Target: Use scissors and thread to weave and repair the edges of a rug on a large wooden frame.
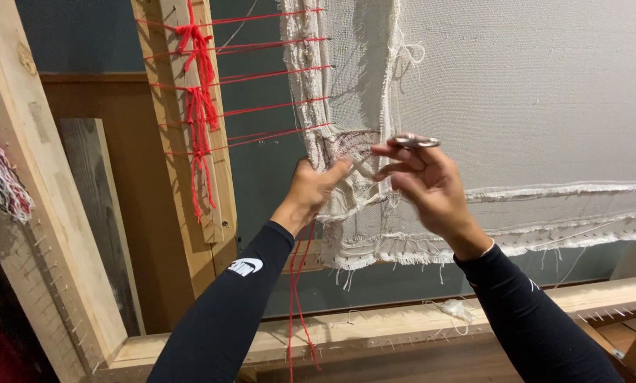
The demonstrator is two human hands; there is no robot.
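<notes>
A white woven cloth (pixel 531 92) hangs stretched on a wooden frame (pixel 183 128), laced to it by red cords (pixel 275 106). My left hand (pixel 316 186) pinches the cloth's frayed lower left corner, thumb on top. My right hand (pixel 424 181) is just to the right of it, with small metal scissors (pixel 413 142) held in its fingers at the cloth's edge. Loose red threads (pixel 296 298) dangle down below my left hand. Both arms wear black sleeves.
A slanted wooden beam (pixel 41 213) studded with nails runs down the left, with a tassel of mixed threads (pixel 2 177) hanging on it. A wooden bottom rail (pixel 403 326) with nails crosses below. A knotted red cord bundle (pixel 201 106) hangs on the upright.
</notes>
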